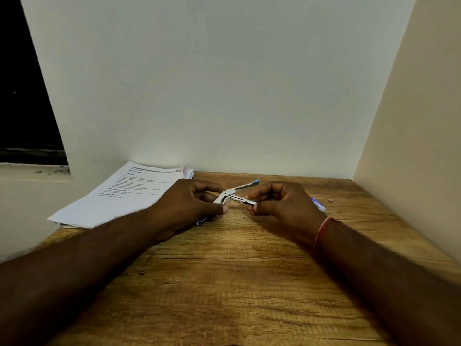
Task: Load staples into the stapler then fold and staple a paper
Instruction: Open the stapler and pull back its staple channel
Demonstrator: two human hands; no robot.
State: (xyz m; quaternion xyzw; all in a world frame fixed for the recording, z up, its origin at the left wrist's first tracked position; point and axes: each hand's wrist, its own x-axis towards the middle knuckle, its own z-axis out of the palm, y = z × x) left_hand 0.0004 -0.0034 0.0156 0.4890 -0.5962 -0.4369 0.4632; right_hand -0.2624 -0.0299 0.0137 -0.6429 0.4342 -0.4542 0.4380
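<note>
A: Our fingers (pixel 222 209) curl round the stapler (pixel 230 194): left hand (pixel 189 203) grips its hinge, right hand (pixel 282 206) pinches the metal tray.
B: Where do we hold it?
A: Just above the wooden table (pixel 224 283), papers (pixel 124 196) lying left, pale walls (pixel 224 83) close around us, a dark window (pixel 25 96) far left.

Your view is dim and slightly soft. The wall (pixel 224 83) ahead is brightest; your forearms (pixel 99 258) sit in shadow. The stapler (pixel 240 199) glints faintly. Wide-angle distortion slants the edges.

papers (pixel 129 196) lie left of the stapler (pixel 235 194) on the table (pixel 237 283)
</note>
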